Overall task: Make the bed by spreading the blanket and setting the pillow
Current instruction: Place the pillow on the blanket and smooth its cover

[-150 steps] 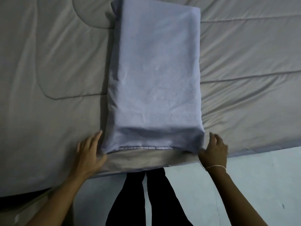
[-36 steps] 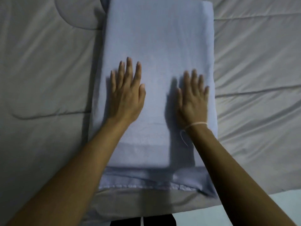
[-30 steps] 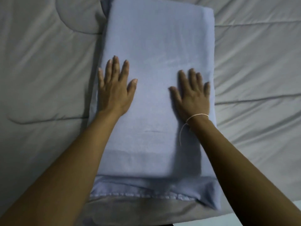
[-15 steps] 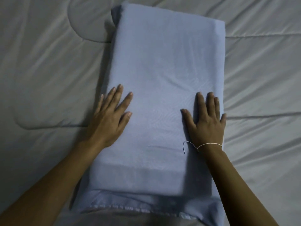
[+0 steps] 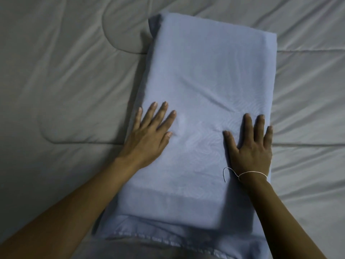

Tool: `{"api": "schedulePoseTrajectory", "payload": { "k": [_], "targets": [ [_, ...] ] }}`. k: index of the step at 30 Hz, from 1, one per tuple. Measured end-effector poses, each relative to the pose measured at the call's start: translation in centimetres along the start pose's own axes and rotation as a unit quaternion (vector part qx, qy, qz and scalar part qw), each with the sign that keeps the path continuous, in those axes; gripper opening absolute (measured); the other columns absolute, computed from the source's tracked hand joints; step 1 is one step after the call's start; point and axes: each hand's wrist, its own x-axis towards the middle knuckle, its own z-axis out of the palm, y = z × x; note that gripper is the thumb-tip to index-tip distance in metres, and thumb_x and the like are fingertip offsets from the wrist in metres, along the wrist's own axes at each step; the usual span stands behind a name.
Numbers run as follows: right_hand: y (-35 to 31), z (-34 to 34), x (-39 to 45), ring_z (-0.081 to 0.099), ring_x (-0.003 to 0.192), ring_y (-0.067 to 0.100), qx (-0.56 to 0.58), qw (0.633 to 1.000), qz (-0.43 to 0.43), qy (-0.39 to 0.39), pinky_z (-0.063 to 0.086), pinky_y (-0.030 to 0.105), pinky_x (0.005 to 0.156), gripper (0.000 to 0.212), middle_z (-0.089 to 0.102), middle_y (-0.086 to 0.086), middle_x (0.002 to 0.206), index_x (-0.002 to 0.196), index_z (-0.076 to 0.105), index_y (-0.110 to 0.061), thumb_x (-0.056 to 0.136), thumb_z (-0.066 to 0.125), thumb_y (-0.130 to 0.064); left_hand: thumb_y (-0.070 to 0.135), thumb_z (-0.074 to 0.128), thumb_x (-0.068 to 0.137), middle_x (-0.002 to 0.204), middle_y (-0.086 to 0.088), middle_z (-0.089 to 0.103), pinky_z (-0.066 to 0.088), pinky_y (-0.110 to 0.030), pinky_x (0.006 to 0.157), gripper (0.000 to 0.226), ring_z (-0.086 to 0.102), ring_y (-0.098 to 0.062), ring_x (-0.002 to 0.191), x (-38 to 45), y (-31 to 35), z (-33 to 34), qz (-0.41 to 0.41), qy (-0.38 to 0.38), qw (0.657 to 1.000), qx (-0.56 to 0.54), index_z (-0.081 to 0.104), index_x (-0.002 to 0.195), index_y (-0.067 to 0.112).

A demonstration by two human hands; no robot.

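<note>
One blue pillow on the grey blanket, long axis running away from the near bed edge, open hemmed end nearest. Two hands flat on top: left hand at its left edge, right hand by the right edge, fingers straight, slightly spread. One string bracelet around the right wrist.

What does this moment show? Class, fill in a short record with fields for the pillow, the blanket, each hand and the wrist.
pillow: blue pillow lying flat on the blanket
blanket: grey quilted blanket spread under it
left hand: left hand flat, fingers straight, on the pillow's left edge
right hand: right hand flat on its right side
wrist: white string round the right wrist
</note>
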Motion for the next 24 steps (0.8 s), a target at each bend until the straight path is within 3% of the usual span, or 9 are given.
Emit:
{"api": "schedulePoseTrajectory", "payload": {
  "k": [3,6,9,12,15,19,24],
  "targets": [
    [-0.1,-0.1,0.0,0.006,0.147,0.034,0.002,1.0,0.001,0.003,0.014,0.048,0.117,0.081,0.006,0.003,0.161,0.151,0.015,-0.032,0.084,0.022,-0.075,0.032,0.031,0.1,0.153,-0.015,0.029,0.023,-0.051,0.114,0.044,0.029,-0.029,0.141,-0.1,-0.7,0.0,-0.034,0.063,0.992,-0.099,0.045,0.141,0.021],
    [0.0,-0.1,0.0,0.007,0.147,0.035,0.004,1.0,0.002,-0.002,0.013,0.048,0.117,0.081,0.005,0.002,0.161,0.151,0.014,-0.033,0.083,0.021,-0.077,0.037,0.04,0.097,0.155,-0.02,0.019,0.025,-0.041,0.115,0.047,0.026,-0.033,0.142,-0.3,-1.4,0.2,-0.153,0.116,0.96,-0.202,0.042,0.142,0.023],
    [0.0,-0.2,0.2,0.016,0.143,0.04,0.014,1.0,0.008,0.002,0.017,0.049,0.118,0.079,0.005,0.005,0.161,0.15,0.015,-0.034,0.084,0.025,-0.077,0.054,0.056,0.087,0.159,-0.012,0.01,0.017,-0.032,0.117,0.081,0.015,-0.025,0.146,-0.1,-1.7,-0.3,-0.28,0.059,0.907,-0.311,0.012,0.151,0.031],
    [-0.3,-0.6,-0.1,0.03,0.134,0.046,0.038,0.999,0.019,0.013,0.029,0.052,0.111,0.077,0.005,0.009,0.161,0.149,0.02,-0.036,0.084,0.035,-0.074,0.062,0.069,0.07,0.158,-0.002,0.017,0.021,-0.03,0.116,0.115,0.023,-0.018,0.143,0.7,-2.8,-0.5,-0.392,-0.04,0.815,-0.424,-0.005,0.151,0.027],
    [-0.8,-1.1,-0.3,0.037,0.126,0.048,0.079,0.995,0.06,-0.011,0.039,0.053,0.1,0.079,0.002,0.01,0.16,0.146,0.018,-0.044,0.08,0.047,-0.074,0.079,0.072,0.048,0.152,0.006,0.033,0.03,-0.034,0.114,0.13,0.038,-0.012,0.135,1.3,-3.7,-0.5,-0.408,-0.106,0.768,-0.482,0.013,0.151,0.026],
    [-0.8,-1.9,-0.1,0.04,0.128,0.04,0.123,0.989,0.076,-0.017,0.042,0.051,0.1,0.082,0.022,0.011,0.151,0.143,0.021,-0.047,0.073,0.053,-0.075,0.059,0.081,0.054,0.124,0.003,0.063,0.046,-0.032,0.099,0.091,0.062,-0.013,0.108,2.2,-4.0,-0.8,-0.408,-0.148,0.719,-0.543,0.053,0.131,0.02],
    [-0.4,-3.1,0.4,0.043,0.127,0.032,0.197,0.974,0.112,-0.003,0.041,0.043,0.103,0.083,0.03,0.01,0.145,0.143,0.029,-0.043,0.072,0.065,-0.067,0.056,0.08,0.035,0.102,-0.006,0.073,0.051,-0.033,0.091,0.09,0.068,-0.021,0.095,2.8,-4.1,-2.4,-0.422,-0.199,0.668,-0.58,0.065,0.113,0.013]
  ]
}}
